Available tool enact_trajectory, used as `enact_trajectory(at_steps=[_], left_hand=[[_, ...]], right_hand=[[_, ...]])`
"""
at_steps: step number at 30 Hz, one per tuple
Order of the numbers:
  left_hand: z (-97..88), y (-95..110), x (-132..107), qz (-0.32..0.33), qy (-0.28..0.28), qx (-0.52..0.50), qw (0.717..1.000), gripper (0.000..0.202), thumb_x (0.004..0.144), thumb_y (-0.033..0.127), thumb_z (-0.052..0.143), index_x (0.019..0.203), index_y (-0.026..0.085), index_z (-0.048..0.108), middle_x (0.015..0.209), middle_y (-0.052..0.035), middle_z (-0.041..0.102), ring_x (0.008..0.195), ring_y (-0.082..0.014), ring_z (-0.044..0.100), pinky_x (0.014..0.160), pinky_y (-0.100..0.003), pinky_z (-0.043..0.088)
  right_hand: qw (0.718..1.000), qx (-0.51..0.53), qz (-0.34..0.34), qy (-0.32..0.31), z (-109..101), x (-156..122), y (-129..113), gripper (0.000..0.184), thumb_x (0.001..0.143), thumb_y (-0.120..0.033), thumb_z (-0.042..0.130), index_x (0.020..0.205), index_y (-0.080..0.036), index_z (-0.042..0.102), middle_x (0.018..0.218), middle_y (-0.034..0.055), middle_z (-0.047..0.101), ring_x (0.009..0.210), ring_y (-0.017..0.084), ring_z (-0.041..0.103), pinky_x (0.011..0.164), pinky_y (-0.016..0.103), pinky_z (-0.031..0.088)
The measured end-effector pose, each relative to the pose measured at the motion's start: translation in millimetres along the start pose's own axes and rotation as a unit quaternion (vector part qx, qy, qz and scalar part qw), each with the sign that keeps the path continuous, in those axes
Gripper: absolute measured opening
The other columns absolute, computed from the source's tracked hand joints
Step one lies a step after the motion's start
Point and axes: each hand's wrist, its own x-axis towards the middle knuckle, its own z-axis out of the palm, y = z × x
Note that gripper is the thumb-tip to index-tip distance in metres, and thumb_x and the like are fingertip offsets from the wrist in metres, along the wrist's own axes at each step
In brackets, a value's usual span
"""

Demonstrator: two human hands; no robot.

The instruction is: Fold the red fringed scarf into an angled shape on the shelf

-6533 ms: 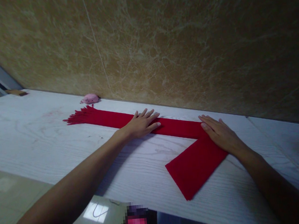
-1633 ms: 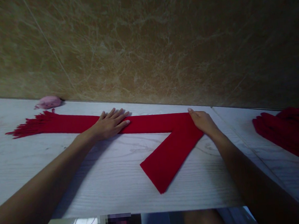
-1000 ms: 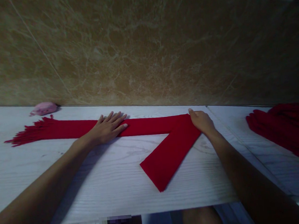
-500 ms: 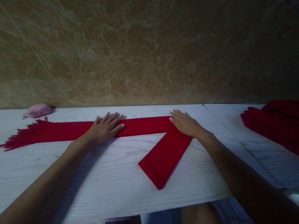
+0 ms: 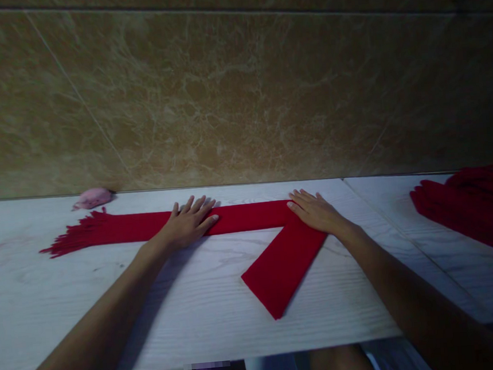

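A red fringed scarf (image 5: 253,216) lies folded into a long narrow band across the table. Its fringe spreads out at the left end. At the right end the band bends back at a slant toward me, forming a flap with a squared end. My left hand (image 5: 191,221) rests flat on the band left of its middle, fingers spread. Flat over the bend at the right lies my right hand (image 5: 313,211), fingers stretched out, covering part of the fold. Neither hand grips the cloth.
The pale wood-grain table (image 5: 188,311) meets a brown marble-patterned wall (image 5: 221,95) at the back. A small pink object (image 5: 94,197) sits by the wall at the left. More red fringed cloth (image 5: 477,205) is heaped at the far right.
The view has shifted, so the hands, scarf and pink object all appear a little further right and lower. Both hands keep their places on the scarf, and its shape looks the same.
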Motion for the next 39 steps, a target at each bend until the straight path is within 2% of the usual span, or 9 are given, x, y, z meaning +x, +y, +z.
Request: enact_trajectory(at_steps=[2, 5, 9, 14, 23, 28, 32, 36, 39], left_hand=[[-2.9, 10, 2, 0.022, 0.044, -0.004, 0.999, 0.064, 0.107, 0.056, 0.028, 0.164, 0.026, 0.033, 0.173, -0.0082, 0.021, 0.161, -0.0360, 0.008, 0.124, -0.069, 0.010], [-3.3, 32, 8, 0.095, 0.092, -0.021, 0.991, 0.062, 0.109, 0.054, 0.025, 0.163, 0.026, 0.036, 0.172, -0.0070, 0.026, 0.161, -0.0311, 0.011, 0.127, -0.064, 0.010], [6.2, 55, 13, 0.180, 0.087, -0.034, 0.979, 0.062, 0.109, 0.056, 0.025, 0.164, 0.029, 0.032, 0.171, -0.0058, 0.028, 0.161, -0.0295, 0.013, 0.128, -0.061, 0.009], [17.5, 55, 12, 0.169, 0.037, -0.033, 0.984, 0.063, 0.109, 0.058, 0.024, 0.166, 0.032, 0.026, 0.173, -0.0067, 0.022, 0.160, -0.0354, 0.010, 0.126, -0.066, 0.011], [11.7, 57, 9, 0.163, 0.003, -0.021, 0.986, 0.058, 0.110, 0.056, 0.029, 0.165, 0.038, 0.023, 0.174, -0.0062, 0.011, 0.160, -0.0373, 0.005, 0.125, -0.068, 0.008], [7.4, 58, 7, 0.155, -0.009, -0.023, 0.988, 0.059, 0.109, 0.058, 0.028, 0.165, 0.041, 0.020, 0.174, -0.0060, 0.010, 0.160, -0.0372, 0.004, 0.125, -0.069, 0.008], [-1.9, 61, 10, 0.157, -0.025, -0.026, 0.987, 0.063, 0.108, 0.061, 0.029, 0.166, 0.037, 0.022, 0.174, -0.0076, 0.011, 0.160, -0.0382, 0.003, 0.124, -0.072, 0.009], [-7.8, 76, 20, 0.176, 0.009, -0.036, 0.984, 0.063, 0.109, 0.059, 0.026, 0.165, 0.032, 0.028, 0.173, -0.0080, 0.019, 0.161, -0.0351, 0.005, 0.124, -0.071, 0.010], [-3.3, 89, 24, 0.198, 0.023, -0.054, 0.978, 0.066, 0.108, 0.060, 0.030, 0.164, 0.025, 0.030, 0.172, -0.0114, 0.022, 0.161, -0.0340, 0.008, 0.126, -0.068, 0.012]], right_hand=[[1.000, 0.000, -0.016, 0.017, -7, 0, -6, 0.060, 0.108, -0.050, 0.030, 0.156, -0.018, 0.047, 0.167, 0.0122, 0.034, 0.158, 0.029, 0.023, 0.127, 0.063, 0.014], [0.992, 0.021, -0.107, 0.066, -15, 1, -24, 0.057, 0.108, -0.046, 0.034, 0.154, -0.016, 0.050, 0.168, 0.0131, 0.032, 0.158, 0.027, 0.022, 0.129, 0.058, 0.013], [0.976, 0.050, -0.202, 0.063, -8, 1, -50, 0.056, 0.108, -0.044, 0.037, 0.157, -0.018, 0.047, 0.167, 0.0134, 0.033, 0.157, 0.026, 0.026, 0.128, 0.054, 0.020], [0.981, 0.016, -0.191, -0.022, 9, -1, -56, 0.060, 0.107, -0.048, 0.038, 0.160, -0.018, 0.042, 0.168, 0.0150, 0.029, 0.157, 0.030, 0.025, 0.127, 0.057, 0.021], [0.980, -0.020, -0.195, -0.048, 10, 0, -55, 0.067, 0.107, -0.052, 0.034, 0.163, -0.015, 0.033, 0.170, 0.0151, 0.022, 0.158, 0.030, 0.018, 0.128, 0.059, 0.017], [0.980, 0.017, -0.200, -0.019, 6, -4, -56, 0.063, 0.106, -0.051, 0.042, 0.160, -0.019, 0.041, 0.168, 0.0134, 0.029, 0.158, 0.029, 0.022, 0.128, 0.058, 0.016], [0.975, 0.065, -0.206, 0.057, -6, -8, -50, 0.053, 0.108, -0.045, 0.039, 0.153, -0.020, 0.052, 0.164, 0.0123, 0.039, 0.155, 0.026, 0.030, 0.129, 0.058, 0.016], [0.969, 0.082, -0.195, 0.125, -15, -7, -41, 0.048, 0.107, -0.037, 0.041, 0.147, -0.018, 0.059, 0.161, 0.0138, 0.044, 0.154, 0.026, 0.034, 0.128, 0.059, 0.020], [0.971, 0.087, -0.183, 0.126, -15, -7, -37, 0.046, 0.105, -0.033, 0.046, 0.146, -0.017, 0.060, 0.160, 0.0149, 0.046, 0.153, 0.027, 0.036, 0.127, 0.059, 0.022]])
